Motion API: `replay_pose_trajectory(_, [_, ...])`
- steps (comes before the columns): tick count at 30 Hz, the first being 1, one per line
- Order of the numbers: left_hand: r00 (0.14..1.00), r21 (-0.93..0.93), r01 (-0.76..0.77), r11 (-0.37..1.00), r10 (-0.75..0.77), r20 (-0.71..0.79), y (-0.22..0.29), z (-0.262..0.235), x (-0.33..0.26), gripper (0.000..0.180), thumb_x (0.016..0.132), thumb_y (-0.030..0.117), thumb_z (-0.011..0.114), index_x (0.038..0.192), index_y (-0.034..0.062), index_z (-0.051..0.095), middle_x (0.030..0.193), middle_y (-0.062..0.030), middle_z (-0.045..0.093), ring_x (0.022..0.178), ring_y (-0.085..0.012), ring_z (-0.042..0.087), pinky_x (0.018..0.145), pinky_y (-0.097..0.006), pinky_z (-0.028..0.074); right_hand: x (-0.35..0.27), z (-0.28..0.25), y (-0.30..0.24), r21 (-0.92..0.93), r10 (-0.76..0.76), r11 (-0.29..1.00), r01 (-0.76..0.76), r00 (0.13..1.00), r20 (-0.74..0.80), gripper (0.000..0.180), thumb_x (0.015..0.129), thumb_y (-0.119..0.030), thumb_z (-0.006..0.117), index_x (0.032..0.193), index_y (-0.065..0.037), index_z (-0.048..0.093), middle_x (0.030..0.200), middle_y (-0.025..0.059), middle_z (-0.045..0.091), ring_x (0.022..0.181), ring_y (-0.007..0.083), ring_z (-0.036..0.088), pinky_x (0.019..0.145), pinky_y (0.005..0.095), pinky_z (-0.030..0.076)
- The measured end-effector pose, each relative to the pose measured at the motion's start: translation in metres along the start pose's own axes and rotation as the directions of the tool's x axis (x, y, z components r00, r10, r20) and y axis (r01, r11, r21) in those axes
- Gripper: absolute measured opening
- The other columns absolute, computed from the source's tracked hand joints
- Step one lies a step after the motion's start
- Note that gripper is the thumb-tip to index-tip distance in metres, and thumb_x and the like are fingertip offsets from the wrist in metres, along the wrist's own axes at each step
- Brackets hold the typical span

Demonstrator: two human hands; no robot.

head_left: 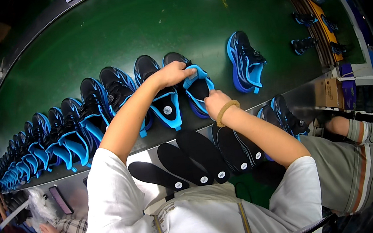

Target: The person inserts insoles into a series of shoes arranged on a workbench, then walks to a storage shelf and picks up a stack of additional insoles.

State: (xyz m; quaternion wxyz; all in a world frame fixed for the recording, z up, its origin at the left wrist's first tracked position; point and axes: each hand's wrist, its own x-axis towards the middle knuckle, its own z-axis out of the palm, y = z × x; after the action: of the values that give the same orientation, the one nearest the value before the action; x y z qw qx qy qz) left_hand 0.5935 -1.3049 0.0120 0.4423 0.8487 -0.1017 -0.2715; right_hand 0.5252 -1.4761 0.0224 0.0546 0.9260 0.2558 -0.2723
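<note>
Shoes in black and blue fill the green conveyor belt (139, 25), a long row curving away toward nine o'clock from the person's hands. The left hand (173, 74) rests on the blue tongue of the sneaker (193, 87) at the near end of that row, fingers curled over the tongue's top edge and pressing it back. The right hand (215, 102), at about five o'clock from the left, grips the rim of the same sneaker's opening with its fingers closed on the collar; a tan hair tie (226, 111) circles that wrist. The sneaker lies near the belt's front edge, touching the next shoe (161, 94) at its nine o'clock. A lone sneaker (245, 61) stands apart at two o'clock from the hands. At six o'clock from the held shoe, black insoles (187, 160) lie fanned and overlapping on the metal ledge (306, 96) before the person's chest. A co-worker's sleeve (359, 136) in striped grey shows at four o'clock.
</note>
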Motion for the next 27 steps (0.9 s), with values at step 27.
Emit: replay_pose_trajectory(27, [0.891,0.233,0.073,0.97,0.041,-0.451,0.007,0.022,0.003,0.038,0.072,0.033,0.057,0.086,0.0002,0.044,0.078,-0.0184,0.057,0.07,-0.0324,0.055,0.062,-0.038,0.043,0.072,0.033,0.015,-0.413,-0.305,0.787,0.458,0.871,0.385,0.025,0.075,-0.021,0.047,0.096,-0.013,0.058,0.096,0.0076,0.054,0.094,0.0218,0.047,0.08,0.0326,0.037])
